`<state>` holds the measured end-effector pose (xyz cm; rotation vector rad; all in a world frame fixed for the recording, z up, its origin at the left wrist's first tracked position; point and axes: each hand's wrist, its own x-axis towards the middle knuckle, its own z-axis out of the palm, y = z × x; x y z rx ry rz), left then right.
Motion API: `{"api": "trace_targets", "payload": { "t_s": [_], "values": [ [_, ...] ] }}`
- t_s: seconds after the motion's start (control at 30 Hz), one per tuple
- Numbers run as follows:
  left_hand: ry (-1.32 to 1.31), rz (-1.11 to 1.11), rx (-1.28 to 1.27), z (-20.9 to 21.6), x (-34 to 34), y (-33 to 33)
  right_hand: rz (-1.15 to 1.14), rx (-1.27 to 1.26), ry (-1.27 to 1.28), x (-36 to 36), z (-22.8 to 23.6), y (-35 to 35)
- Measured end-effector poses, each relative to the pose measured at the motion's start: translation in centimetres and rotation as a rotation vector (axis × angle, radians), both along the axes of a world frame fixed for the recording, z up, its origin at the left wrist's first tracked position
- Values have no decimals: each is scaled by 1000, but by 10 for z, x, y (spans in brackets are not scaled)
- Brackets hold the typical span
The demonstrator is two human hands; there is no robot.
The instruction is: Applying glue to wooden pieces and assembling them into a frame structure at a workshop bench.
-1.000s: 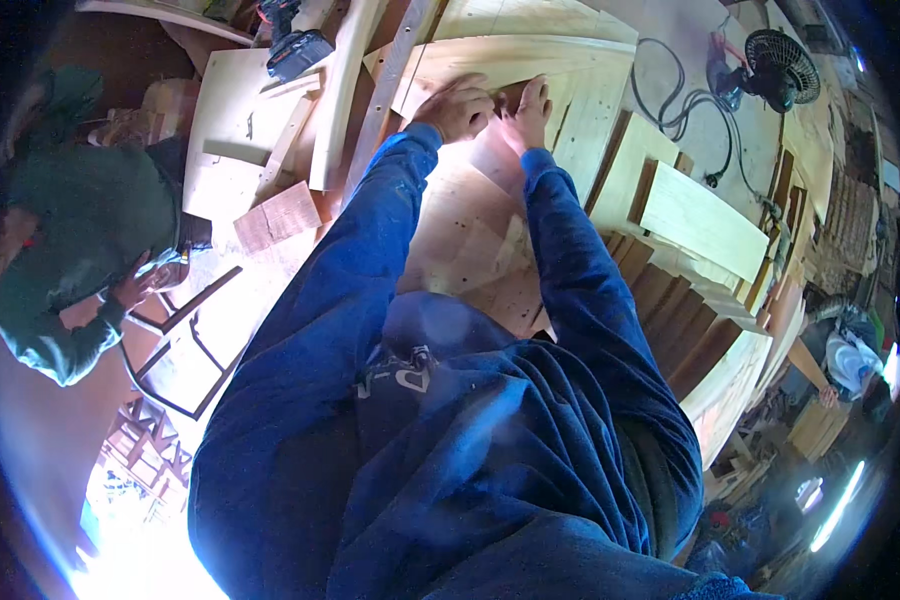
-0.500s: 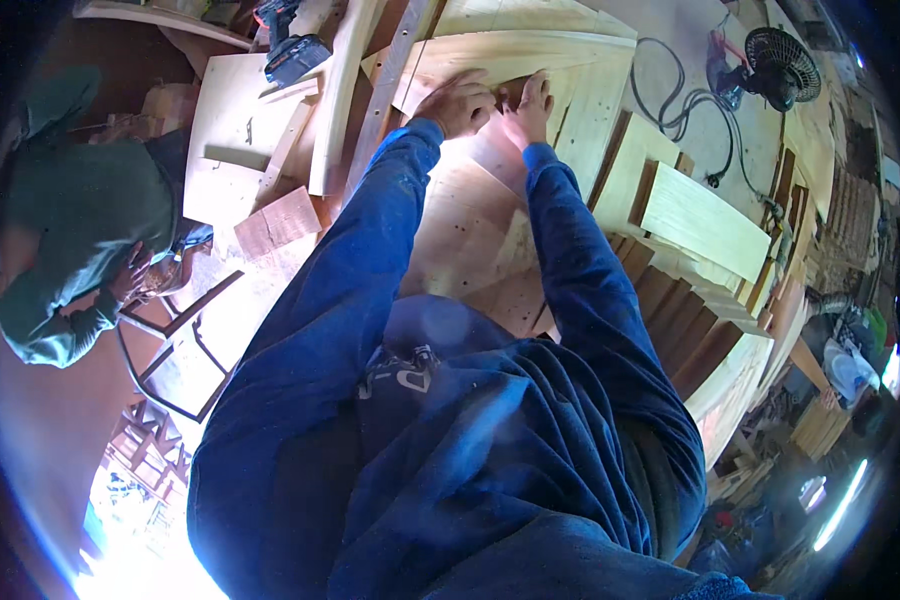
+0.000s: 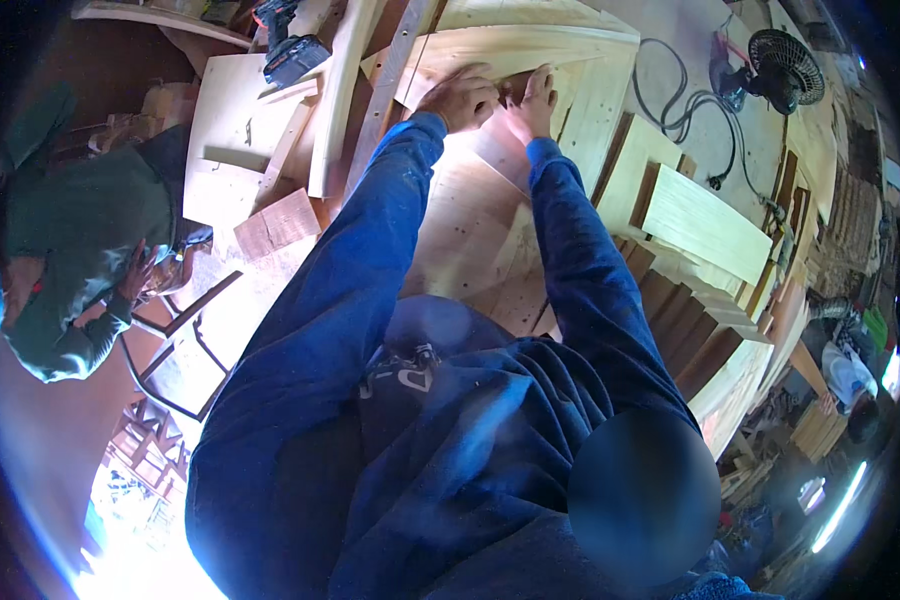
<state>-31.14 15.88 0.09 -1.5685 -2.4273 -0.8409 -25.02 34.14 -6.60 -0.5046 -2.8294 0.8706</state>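
Both my hands are together over the curved pale wooden panel (image 3: 440, 52) at the far side of the bench. My left hand (image 3: 458, 98) rests on the panel with its fingers curled inward. Close beside it, my right hand (image 3: 532, 108) has its fingers bent, pointing away from me. Between the two hands shows a small dark brown patch, perhaps a thin piece that both grip; its kind is not clear. Below them lies a broad wooden board (image 3: 460, 225) with small dark spots.
A cordless drill (image 3: 295, 58) lies far left, near a long metal bar (image 3: 385, 95). To the right are stacked wood blocks (image 3: 685, 325), a pale plank (image 3: 705, 220), black cable (image 3: 685, 115) and a small fan (image 3: 785, 70). A person in dark green (image 3: 90, 215) bends over at left.
My hands stay in nearly the same place, with the fingers shifted slightly and the brown patch between them showing more. The person at left has moved a little.
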Motion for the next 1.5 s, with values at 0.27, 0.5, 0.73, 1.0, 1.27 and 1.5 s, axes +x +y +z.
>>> {"api": "trace_targets", "payload": {
  "t_s": [0.27, 0.5, 0.73, 1.0, 1.27, 1.5],
  "values": [
    [41, 6, 30, 0, -6, 4, 8, -6, 12, -6, 1, 4],
    [38, 14, 86, -6, -14, 11, -18, -43, 5, -14, 0, 8],
    [-38, 5, -27, -5, -22, 14, 4, -39, 16, -21, 5, 12],
    [-6, 44, 76, -8, -30, 21, -20, -9, 52, -31, 4, 17],
    [-53, 76, 40, -14, -42, 28, -37, -51, 115, -45, 3, 25],
    [-43, 67, 42, -21, -59, 38, 18, 46, -44, -5, 59, 24]
  ]
}}
